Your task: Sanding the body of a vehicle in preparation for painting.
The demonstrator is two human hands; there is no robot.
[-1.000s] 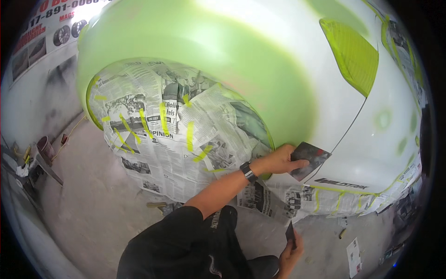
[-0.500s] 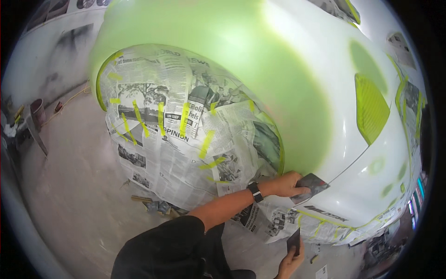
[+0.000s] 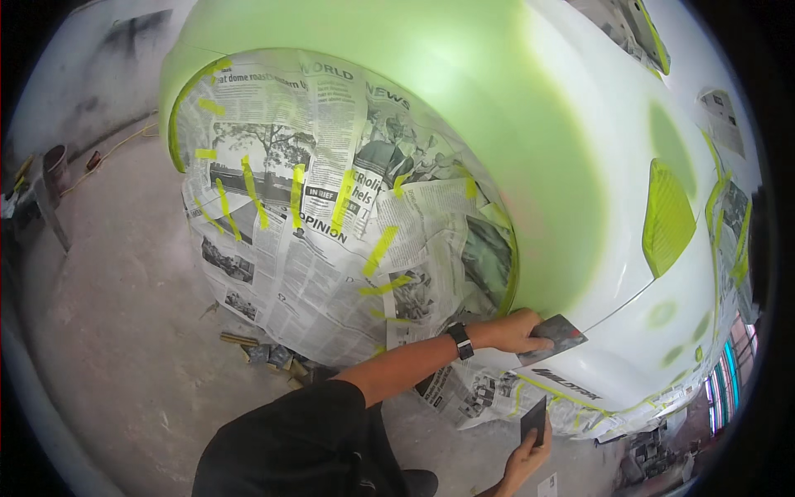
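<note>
My left hand (image 3: 517, 333), below a dark wrist band, grips a dark, thin rectangular card (image 3: 560, 340) that lies against the lower car panel (image 3: 613, 352), by the rear corner of the wheel arch. Lower down, my right hand (image 3: 525, 460) holds a second dark flat card (image 3: 534, 421) between thumb and fingers, off the bodywork. The kind of both cards is unclear. Pale green patches fade into white across the car body (image 3: 546, 224). Newspaper (image 3: 331, 273), fixed with yellow tape strips (image 3: 380, 251), covers the wheel opening.
A light covered in yellow tape (image 3: 667, 219) sits right of the panel seam. Taped newspaper (image 3: 580, 414) runs along the lower edge. Small blocks and scraps (image 3: 273, 356) lie on the concrete floor (image 3: 132, 331). A bucket (image 3: 56, 161) stands far left near a cord (image 3: 112, 157).
The view has tilted, so the newspaper and car body sit differently in it. My left hand still holds its card on the panel; my right hand and its card have shifted slightly rightward.
</note>
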